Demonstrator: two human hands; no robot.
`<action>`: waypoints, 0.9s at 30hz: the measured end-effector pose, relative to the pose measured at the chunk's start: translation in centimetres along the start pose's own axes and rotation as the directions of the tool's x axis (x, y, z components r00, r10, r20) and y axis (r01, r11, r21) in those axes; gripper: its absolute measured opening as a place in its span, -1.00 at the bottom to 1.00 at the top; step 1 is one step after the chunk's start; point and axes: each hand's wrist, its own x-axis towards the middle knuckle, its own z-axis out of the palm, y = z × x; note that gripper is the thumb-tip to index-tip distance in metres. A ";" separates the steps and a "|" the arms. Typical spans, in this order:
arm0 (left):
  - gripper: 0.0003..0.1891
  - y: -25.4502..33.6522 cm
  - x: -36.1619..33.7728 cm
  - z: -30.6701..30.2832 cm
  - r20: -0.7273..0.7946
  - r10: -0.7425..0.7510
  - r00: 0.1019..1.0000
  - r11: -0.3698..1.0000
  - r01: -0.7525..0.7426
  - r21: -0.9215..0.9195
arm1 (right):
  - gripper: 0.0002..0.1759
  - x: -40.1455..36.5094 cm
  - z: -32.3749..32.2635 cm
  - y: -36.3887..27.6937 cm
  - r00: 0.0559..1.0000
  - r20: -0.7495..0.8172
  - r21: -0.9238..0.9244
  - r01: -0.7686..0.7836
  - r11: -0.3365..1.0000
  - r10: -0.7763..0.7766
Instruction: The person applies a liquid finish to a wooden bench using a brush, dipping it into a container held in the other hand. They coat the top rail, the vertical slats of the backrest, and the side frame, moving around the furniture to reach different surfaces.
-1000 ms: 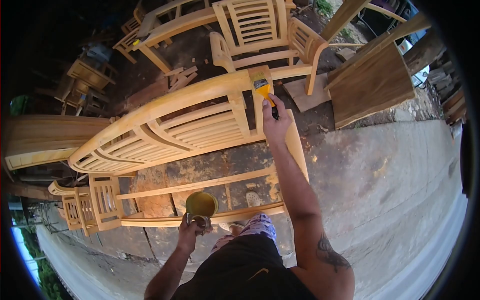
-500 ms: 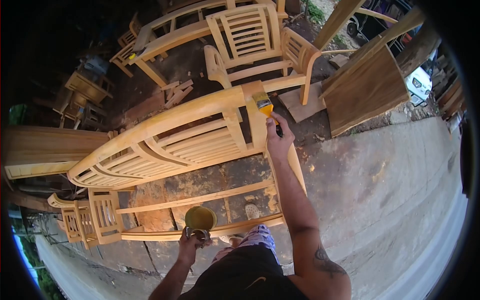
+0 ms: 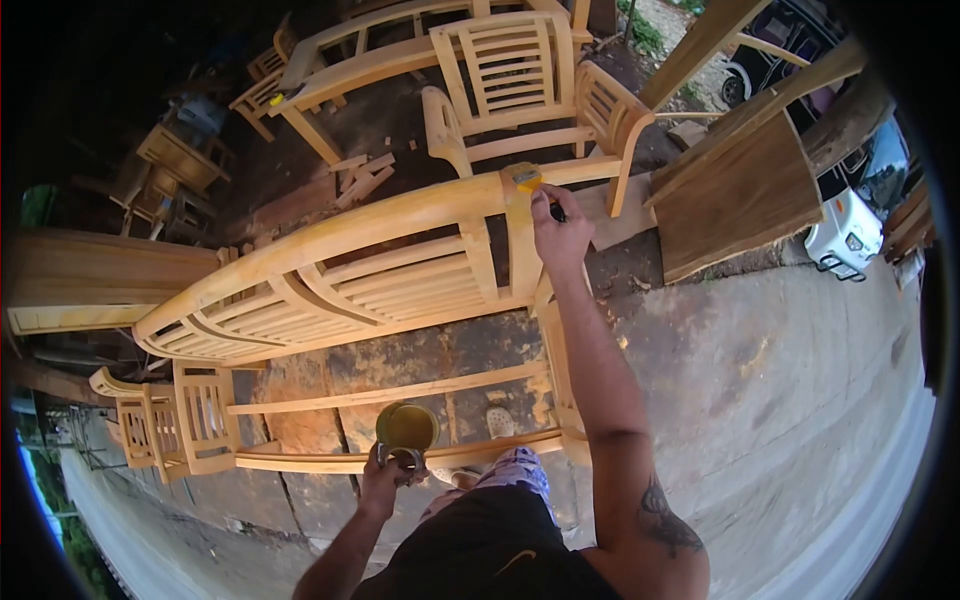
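Observation:
A long wooden bench frame (image 3: pixel 400 222) with a curved, slatted back stretches across the view; its seat is only rails. My right hand (image 3: pixel 563 228) grips a paintbrush (image 3: pixel 524 178) with a yellow ferrule end, its bristles at the top right corner of the bench back. My fingers hide most of the handle. Low in the middle, my left hand (image 3: pixel 385 482) is closed on the handle of a mug-like container (image 3: pixel 408 428) holding yellowish-brown liquid. The container is in front of the bench's front rail (image 3: pixel 490 445).
Behind the bench stands a slatted wooden armchair (image 3: pixel 510 80), near another wooden frame (image 3: pixel 360 70). Wood offcuts (image 3: pixel 365 178) lie on the ground. A broad board (image 3: pixel 740 205) leans at the right, with a white vehicle (image 3: pixel 848 235) beyond. Concrete pavement (image 3: pixel 750 370) extends on the right.
My right hand has moved the brush up to the top end of the bench back. The container in my left hand has shifted slightly right. The whole view has turned a little.

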 end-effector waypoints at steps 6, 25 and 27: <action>-0.47 -1.3 0.2 -0.8 -0.058 -0.014 0.998 1.000 0.014 -0.003 | -0.76 -2.3 -0.8 4.7 0.995 0.008 0.192 -0.099 0.976 0.100; -0.35 -3.0 4.2 1.1 -0.008 -0.114 0.994 0.990 0.114 0.079 | -0.70 -26.4 -2.2 33.5 0.449 0.344 0.462 -0.846 0.268 0.824; -0.33 -3.9 5.5 1.5 0.002 -0.105 0.994 0.993 0.105 0.059 | -0.70 -26.1 0.2 37.2 0.451 0.305 0.482 -0.833 0.272 0.839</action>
